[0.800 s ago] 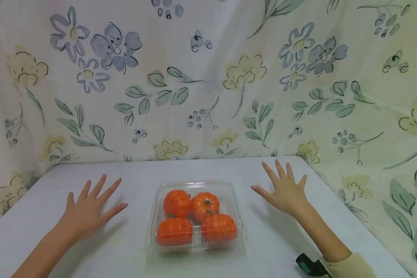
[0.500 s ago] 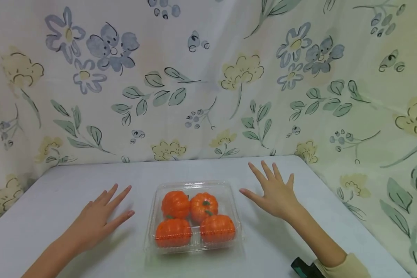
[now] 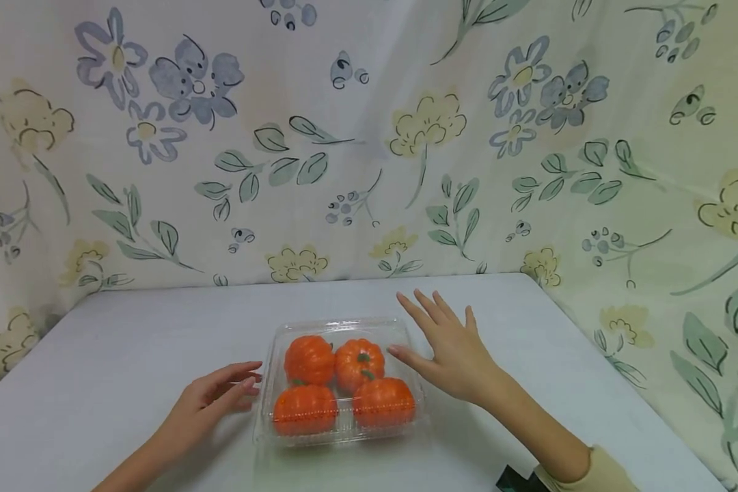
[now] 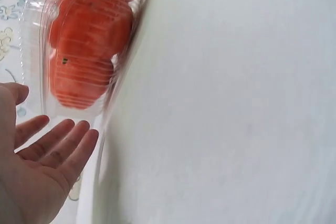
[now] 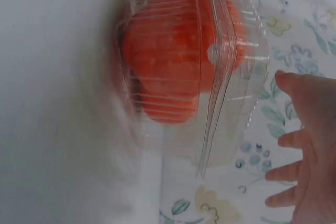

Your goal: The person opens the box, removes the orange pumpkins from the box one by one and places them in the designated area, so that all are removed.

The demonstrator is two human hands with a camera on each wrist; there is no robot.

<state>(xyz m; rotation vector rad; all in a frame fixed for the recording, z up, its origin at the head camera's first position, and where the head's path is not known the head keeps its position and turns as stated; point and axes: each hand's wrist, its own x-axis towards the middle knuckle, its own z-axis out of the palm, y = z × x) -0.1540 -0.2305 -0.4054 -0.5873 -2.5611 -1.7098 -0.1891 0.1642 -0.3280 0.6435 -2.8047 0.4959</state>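
Observation:
A clear plastic clamshell box (image 3: 347, 434) lies closed in the middle of the head view. Through its lid show several orange pumpkins (image 3: 309, 360) with green stems. My left hand (image 3: 203, 400) is beside the box's left side, fingers loosely bent and the tips very close to the wall; the left wrist view shows a small gap between the fingers and the box (image 4: 34, 40). My right hand (image 3: 452, 359) hovers at the box's right side with fingers spread, its thumb over the right edge. In the right wrist view this hand (image 5: 315, 150) stands apart from the box.
The box stands on a white table (image 3: 129, 342). Behind the table hangs a curtain (image 3: 369, 171) printed with flowers and leaves. A black device (image 3: 516, 480) sits by the right sleeve cuff (image 3: 590, 473).
Both hands have moved inward from either side toward the box. The left hand's spread fingers have bent and come down beside it. The box and pumpkins stay in place.

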